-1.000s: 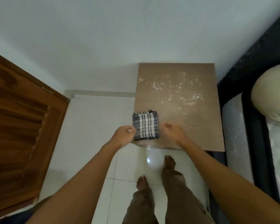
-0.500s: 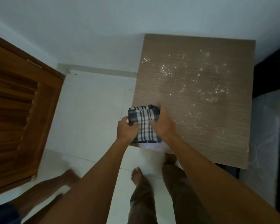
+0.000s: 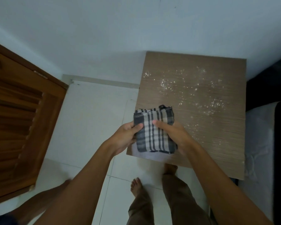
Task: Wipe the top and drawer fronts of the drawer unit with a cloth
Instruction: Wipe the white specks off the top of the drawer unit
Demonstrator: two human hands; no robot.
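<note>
A folded checked cloth (image 3: 154, 130), dark blue and pale, is at the near left corner of the drawer unit's brown wood-grain top (image 3: 209, 127). My left hand (image 3: 126, 137) grips its left edge, thumb on top. My right hand (image 3: 173, 135) holds its right side, thumb laid across the fabric. White powdery specks are scattered over the far and middle part of the top. The drawer fronts are hidden below the top.
A brown louvred wooden door (image 3: 18, 127) stands at the left. White floor tiles (image 3: 94, 120) lie between door and unit. A mattress (image 3: 259, 143) touches the unit's right side. My bare feet (image 3: 136, 185) are near the unit; another person's leg (image 3: 44, 200) shows bottom left.
Both hands went from beside the cloth to holding it at its two sides. The cloth has lifted a little toward me off the corner, and the view has drawn back slightly.
</note>
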